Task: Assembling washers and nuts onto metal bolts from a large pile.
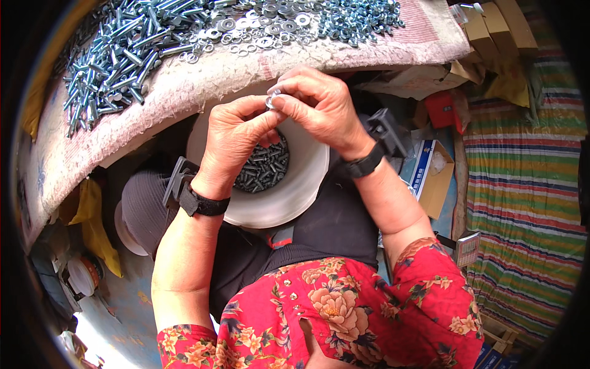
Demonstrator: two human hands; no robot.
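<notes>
My left hand [236, 129] and my right hand [316, 101] meet fingertip to fingertip above a white bucket [301, 190]. Pinched between them is a small shiny ring-shaped metal piece, a washer [270, 101] by its look; the fingers cover part of it, and I cannot tell whether a bolt sits in it. Both hands are closed. Below, inside the bucket, lie many dark grey bolts [264, 169], partly hidden by my left hand. Across the cloth-covered table [393, 52] ahead spread loose long bolts [126, 61], flat washers [246, 31] and small nuts [356, 21].
The bucket stands between my legs, under the table's near edge. At the right are an open blue-and-white carton [433, 175], a red packet [440, 109] and a striped sheet [522, 203]. A yellow cloth [98, 227] hangs at the left. Cardboard boxes [498, 31] stand at the far right.
</notes>
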